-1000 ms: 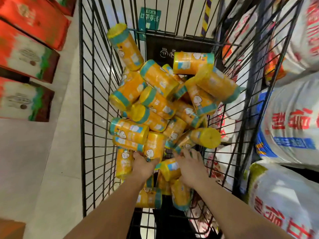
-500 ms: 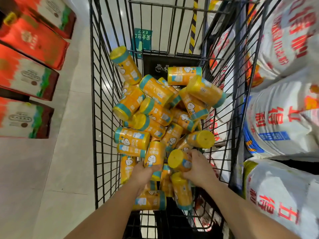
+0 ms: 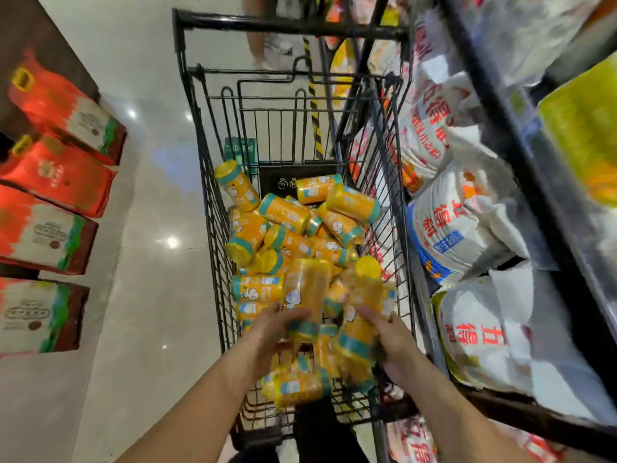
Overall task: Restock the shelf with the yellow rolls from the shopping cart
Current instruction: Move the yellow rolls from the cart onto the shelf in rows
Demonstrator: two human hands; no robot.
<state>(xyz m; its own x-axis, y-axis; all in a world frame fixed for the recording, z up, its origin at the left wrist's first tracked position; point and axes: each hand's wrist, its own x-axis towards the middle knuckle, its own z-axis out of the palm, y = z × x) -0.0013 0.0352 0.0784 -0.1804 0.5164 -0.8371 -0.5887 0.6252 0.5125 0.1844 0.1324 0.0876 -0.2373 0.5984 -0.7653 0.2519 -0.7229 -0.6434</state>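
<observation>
The shelf (image 3: 521, 162) fills the right side, its black frame packed with white bags (image 3: 467, 235) printed in red. Just beside it stands the wire shopping cart (image 3: 217, 228) on a pale glossy floor (image 3: 150, 295). Orange packs (image 3: 56, 175) line the left edge. Inside the cart the yellow rolls (image 3: 287, 212), banded in teal, lie heaped in a loose pile. Both arms reach in at the near end. The left hand (image 3: 273, 329) has its fingers curled round one roll (image 3: 307, 292), raised above the heap and blurred. The right hand (image 3: 394, 342) grips another roll (image 3: 362, 312) from the side, yellow cap up, close to the cart's right wall.
</observation>
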